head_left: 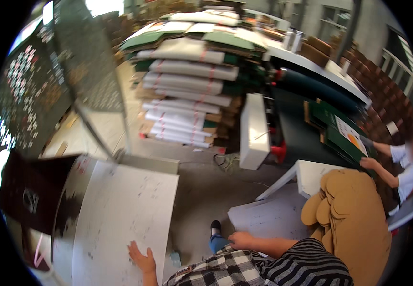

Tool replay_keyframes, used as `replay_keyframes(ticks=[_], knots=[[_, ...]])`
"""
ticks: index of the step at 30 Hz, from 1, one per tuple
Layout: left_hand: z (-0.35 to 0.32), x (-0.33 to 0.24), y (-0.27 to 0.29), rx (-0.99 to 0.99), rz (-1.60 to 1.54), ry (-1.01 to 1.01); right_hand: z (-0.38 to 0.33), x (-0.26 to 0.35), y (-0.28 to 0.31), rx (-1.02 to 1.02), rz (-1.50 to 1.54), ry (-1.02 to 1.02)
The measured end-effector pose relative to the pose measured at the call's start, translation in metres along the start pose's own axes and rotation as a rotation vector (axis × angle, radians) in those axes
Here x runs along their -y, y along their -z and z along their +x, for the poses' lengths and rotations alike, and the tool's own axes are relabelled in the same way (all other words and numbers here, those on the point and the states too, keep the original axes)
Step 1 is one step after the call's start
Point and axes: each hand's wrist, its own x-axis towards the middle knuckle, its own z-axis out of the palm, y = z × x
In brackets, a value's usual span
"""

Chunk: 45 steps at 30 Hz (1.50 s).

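Note:
My left hand (143, 259) is open, its fingers spread over the near part of a white, dark-speckled work surface (125, 209). Nothing is in it. My right hand (240, 240) is beside my black-and-white checked apron (225, 267), at the end of a striped sleeve. Its fingers are curled in, and no object shows in them. On my right lies a heap of brown cardboard pieces (359, 214) with rounded ends, partly against a small white table (313, 176).
A tall stack of white and green sheets (187, 71) stands ahead. Right of it runs a dark conveyor belt (301, 128) with green printed boards (335, 128), handled by a co-worker (409, 162). At left is a metal frame with mesh panel (89, 62). A sheet (268, 217) lies on the floor.

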Motion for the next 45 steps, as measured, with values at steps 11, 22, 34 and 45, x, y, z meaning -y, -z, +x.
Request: replay_keyframes(ticks=[11, 22, 34, 45], knots=[[0.160, -0.250, -0.079, 0.409, -0.609, -0.561, 0.020, -0.058, 0.098, -0.396, 0.349, -0.099], [0.198, -0.381, -0.151, 0.813, -0.671, -0.844, 0.014, -0.120, 0.116, -0.492, 0.612, -0.433], [0.230, -0.557, -0.235, 1.242, -0.726, -1.186, 0.001, -0.116, 0.107, -0.705, 0.822, -1.120], [0.147, -0.633, -0.263, 1.604, -0.577, -1.391, -0.008, -0.086, 0.116, -0.968, 0.972, -1.316]])
